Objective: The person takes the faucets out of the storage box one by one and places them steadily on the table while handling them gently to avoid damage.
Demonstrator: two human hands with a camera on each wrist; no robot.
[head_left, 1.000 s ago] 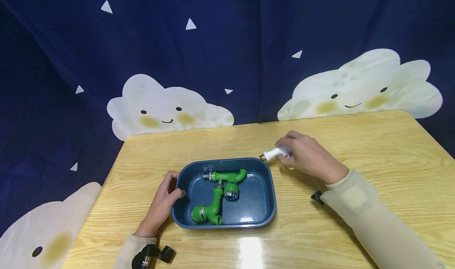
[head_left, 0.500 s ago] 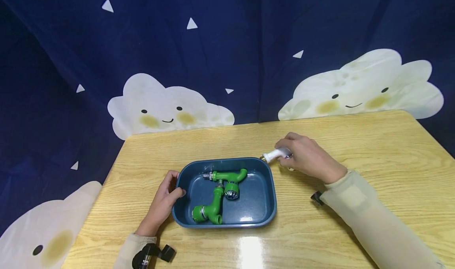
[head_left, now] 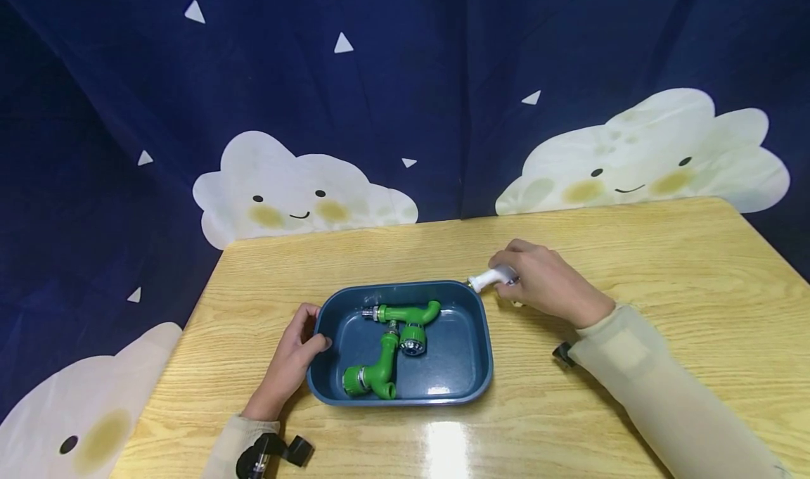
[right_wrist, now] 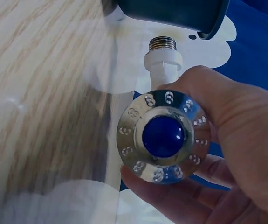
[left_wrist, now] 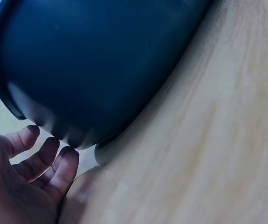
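Observation:
A dark blue plastic bin [head_left: 443, 366] stands on the table with two green faucets in it. One green faucet [head_left: 395, 314] lies along the back, the other green faucet [head_left: 380, 370] at the front left; they touch. My left hand [head_left: 287, 359] grips the bin's left rim, thumb inside, and in the left wrist view its fingertips touch the outer wall. Beyond the bin's back right corner, my right hand [head_left: 538, 278] holds a white faucet [head_left: 490, 278]. In the right wrist view its metal knob [right_wrist: 164, 136] has a blue centre, and its threaded end points toward the bin.
The wooden table [head_left: 607, 268] extends to the right of the bin. A dark blue curtain [head_left: 380, 99] with printed clouds hangs behind the table's back edge. Black camera mounts [head_left: 272, 454] sit on the wrists.
My right hand has shifted the white faucet very slightly right and down, its threaded end staying close to the bin's back right corner. The left hand and bin look nearly the same.

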